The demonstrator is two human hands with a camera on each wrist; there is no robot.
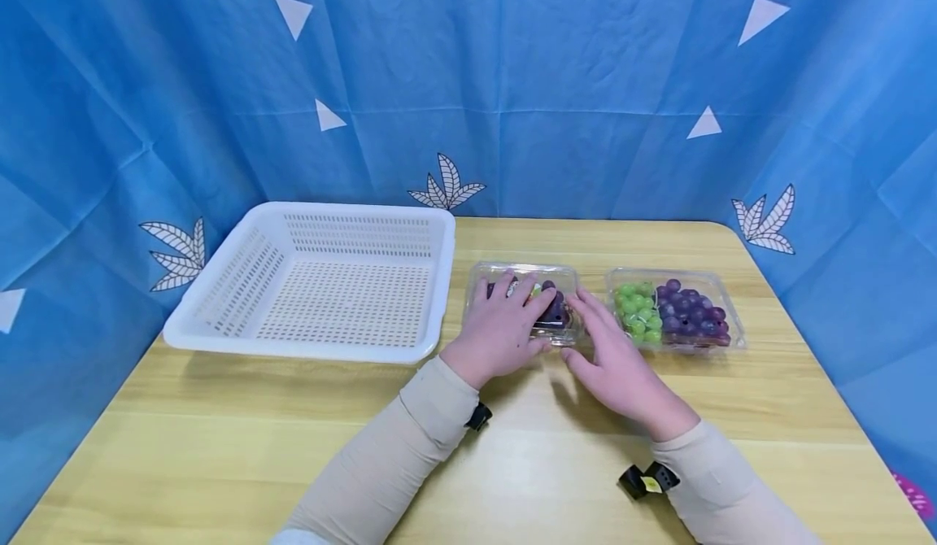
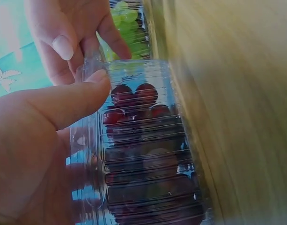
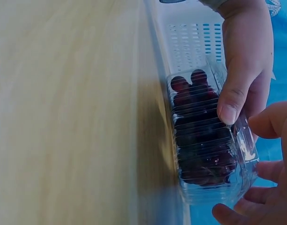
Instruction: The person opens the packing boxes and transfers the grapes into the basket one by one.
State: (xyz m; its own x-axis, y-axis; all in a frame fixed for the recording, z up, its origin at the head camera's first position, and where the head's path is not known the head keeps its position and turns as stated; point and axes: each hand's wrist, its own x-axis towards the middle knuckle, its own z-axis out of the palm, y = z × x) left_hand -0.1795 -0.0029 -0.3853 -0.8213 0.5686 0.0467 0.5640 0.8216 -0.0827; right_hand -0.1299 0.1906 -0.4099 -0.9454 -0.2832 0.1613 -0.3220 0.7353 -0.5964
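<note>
Box of dark grapes lay on table, between basket and 2nd box; lid appeared closed.

Left hand: fingers spread over lid, thumb against front rim, toward the right end. Right hand: at the right end, fingers slightly bent, thumb apart from them, no pinch seen; could not tell whether every fingertip touched plastic.

2nd box, just beyond right hand, held green grapes and more dark grapes; neither hand gripped it.

Step in hand (judgement): steadying the 1st box while feeling along its rim, 2 hands together. Next move seemed to call for left hand bearing down lightly, right fingertips getting a purchase at the lid's edge, with care not to tip the box.
</note>
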